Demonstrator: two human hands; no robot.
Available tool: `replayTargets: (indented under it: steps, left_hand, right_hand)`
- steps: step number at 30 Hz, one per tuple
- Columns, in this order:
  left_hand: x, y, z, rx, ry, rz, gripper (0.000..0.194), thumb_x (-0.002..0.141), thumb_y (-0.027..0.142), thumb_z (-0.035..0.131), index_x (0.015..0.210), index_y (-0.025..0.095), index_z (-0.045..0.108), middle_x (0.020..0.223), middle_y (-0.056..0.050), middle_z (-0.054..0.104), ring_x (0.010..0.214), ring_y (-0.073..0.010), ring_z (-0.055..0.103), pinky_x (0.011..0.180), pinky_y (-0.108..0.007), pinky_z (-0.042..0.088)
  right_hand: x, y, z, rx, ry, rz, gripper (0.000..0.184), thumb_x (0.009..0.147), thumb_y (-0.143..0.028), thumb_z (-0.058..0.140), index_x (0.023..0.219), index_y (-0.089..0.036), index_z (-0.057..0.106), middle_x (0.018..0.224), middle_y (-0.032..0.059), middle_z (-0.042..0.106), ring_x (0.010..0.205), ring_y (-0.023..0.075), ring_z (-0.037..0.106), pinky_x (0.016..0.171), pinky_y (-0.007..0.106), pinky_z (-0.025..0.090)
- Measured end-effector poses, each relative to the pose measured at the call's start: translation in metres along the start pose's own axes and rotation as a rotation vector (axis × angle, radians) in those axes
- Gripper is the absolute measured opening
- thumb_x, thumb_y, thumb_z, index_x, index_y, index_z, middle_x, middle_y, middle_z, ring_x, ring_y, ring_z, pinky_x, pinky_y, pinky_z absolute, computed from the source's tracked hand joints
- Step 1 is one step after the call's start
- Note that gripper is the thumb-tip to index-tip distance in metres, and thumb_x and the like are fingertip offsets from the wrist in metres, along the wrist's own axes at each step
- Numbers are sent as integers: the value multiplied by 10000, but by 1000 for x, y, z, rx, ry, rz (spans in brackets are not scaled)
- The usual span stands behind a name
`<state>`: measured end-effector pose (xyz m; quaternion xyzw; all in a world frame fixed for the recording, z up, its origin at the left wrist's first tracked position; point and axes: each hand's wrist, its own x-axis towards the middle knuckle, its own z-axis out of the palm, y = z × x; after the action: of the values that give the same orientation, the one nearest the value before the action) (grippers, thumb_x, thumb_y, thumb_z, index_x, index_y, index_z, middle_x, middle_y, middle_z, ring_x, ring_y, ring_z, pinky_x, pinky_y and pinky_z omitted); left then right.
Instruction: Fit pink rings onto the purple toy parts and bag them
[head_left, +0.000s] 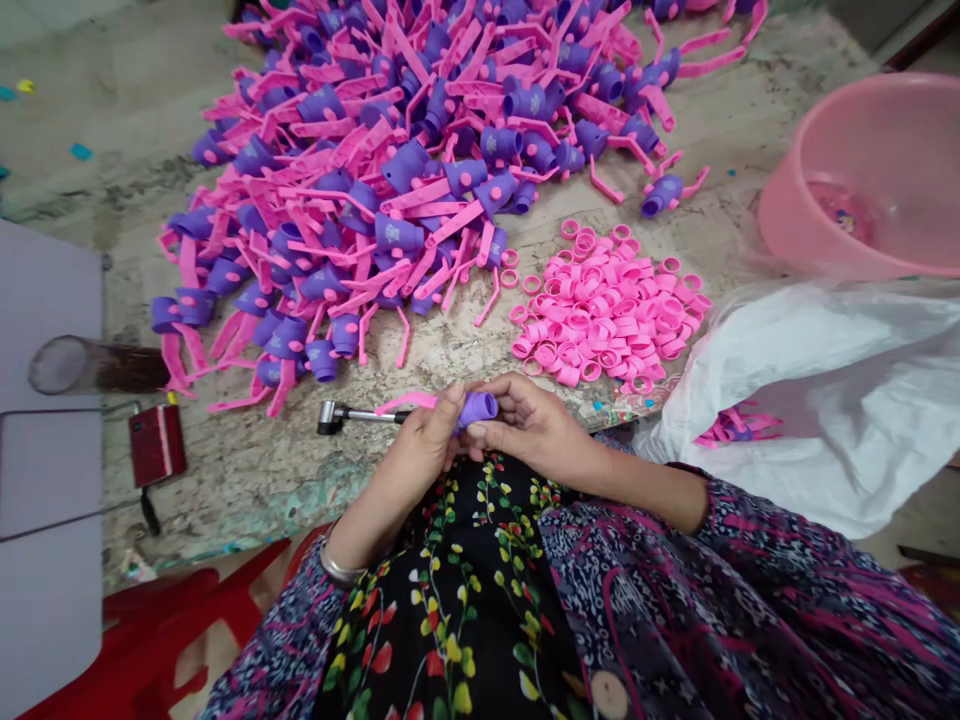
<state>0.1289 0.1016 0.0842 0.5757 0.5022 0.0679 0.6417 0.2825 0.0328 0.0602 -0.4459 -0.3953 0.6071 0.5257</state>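
The moulded parts [397, 235], upper centre, are smooth, matt purple and pink plastic; the rings [604, 310], right of centre, glossy pink plastic; the tool shaft [367, 414], left of centre, polished metal.

Purple plastic tubes [398, 232] with pink dots, bright pink rings [604, 310], pale pink basin [780, 220]; apparently black floral cloth [442, 600]

No words or numbers can be read here. The purple caps [397, 235] bear tiny marks, too small to read.
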Motion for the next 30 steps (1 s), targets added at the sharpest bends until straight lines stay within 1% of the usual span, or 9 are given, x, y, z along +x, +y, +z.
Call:
replayTargets:
  steps: [2,7,11,13,16,20,23,26,30]
  left_hand:
    - [4,-2,0,-15,16,10,628,887,697,367,947,177,714,476,15,553,434,-125,399,484,-247,303]
    - [14,-9,-4,42,28,11,722,904,691,318,454,184,567,438,-16,491,435,-107,383,511,-267,294]
    - [16,-7,-1,19,28,-6,737,900,698,314,407,195,533,391,5,385,419,-105,364,515,-277,278]
    - [16,-3,1,0,42,-10,729,892,704,324,412,197,532,388,13,361,421,-104,357,514,-278,277]
    - [15,1,0,-60,54,3,686,863,711,397,443,187,536,429,11,417,456,-99,369,516,-266,287]
    - [17,3,0,-187,34,25,360,711,507,743,608,180,633,553,25,550,534,-99,436,551,-245,347]
    - [17,4,2,-277,11,22,238,624,329,820,783,192,710,681,16,654,649,-130,551,646,-257,435]
    - [16,5,4,-300,-15,20,252,611,297,814,813,182,716,752,2,686,714,-144,594,700,-270,467]
    - [14,5,5,-270,-10,9,240,600,296,823,731,168,667,657,31,614,616,-96,528,607,-223,427]
  right_hand:
    - [-1,-1,-16,-251,21,-16,286,885,-416,635,1081,-225,553,781,-4,624,671,143,612,646,304,511]
    - [-4,1,-62,-1267,378,-152,258,924,-354,574,1064,-145,629,931,117,614,805,238,581,684,368,459]
    - [0,6,-76,-1531,403,-198,252,947,-339,516,925,-132,658,871,125,589,765,239,540,636,357,426]
    - [2,5,-73,-1455,402,-247,224,943,-320,514,885,-155,655,853,109,586,772,232,537,652,357,432]
    - [5,-1,-63,-1077,402,-271,175,912,-336,578,897,-177,648,878,85,601,796,209,555,687,350,452]
    - [7,-6,-47,-331,289,16,235,823,-419,709,820,-195,637,709,-11,587,613,119,514,566,262,418]
    - [9,-5,-41,34,146,230,286,732,-436,791,792,-194,652,636,-46,596,534,82,505,513,222,395]
    - [8,-1,-40,141,103,319,288,686,-409,834,783,-188,678,630,-44,631,530,66,530,511,196,406]
    - [6,0,-37,132,84,325,258,685,-380,844,809,-191,719,657,-30,667,560,63,560,540,185,445]
